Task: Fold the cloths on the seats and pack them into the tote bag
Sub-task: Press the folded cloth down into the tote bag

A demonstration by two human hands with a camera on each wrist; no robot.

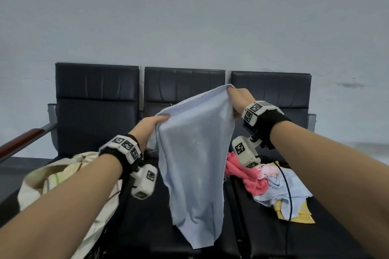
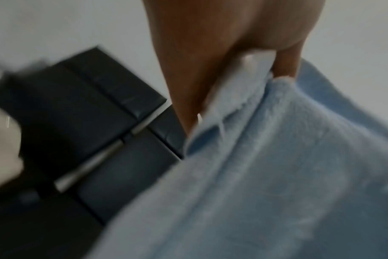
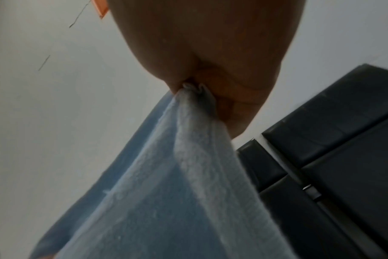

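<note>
A light blue cloth (image 1: pixel 195 166) hangs in the air over the middle seat (image 1: pixel 147 216), its lower end draping down to the cushion. My left hand (image 1: pixel 156 121) pinches its upper left corner, and my right hand (image 1: pixel 233 95) pinches the upper right corner a little higher. The left wrist view shows the blue cloth (image 2: pixel 277 175) gripped between my fingers (image 2: pixel 188 98). In the right wrist view the blue cloth (image 3: pixel 177 184) bunches where my fingers (image 3: pixel 233 98) clamp it. A cream tote bag (image 1: pixel 63 176) sits on the left seat with pale cloth inside.
A heap of loose cloths lies on the right seat: pink (image 1: pixel 246 174), pale blue (image 1: pixel 288 189) and yellow (image 1: pixel 294 212). A black cable (image 1: pixel 289 206) runs across them. Three dark seat backs (image 1: pixel 183 86) stand against a pale wall. A wood-topped armrest (image 1: pixel 21 143) is at far left.
</note>
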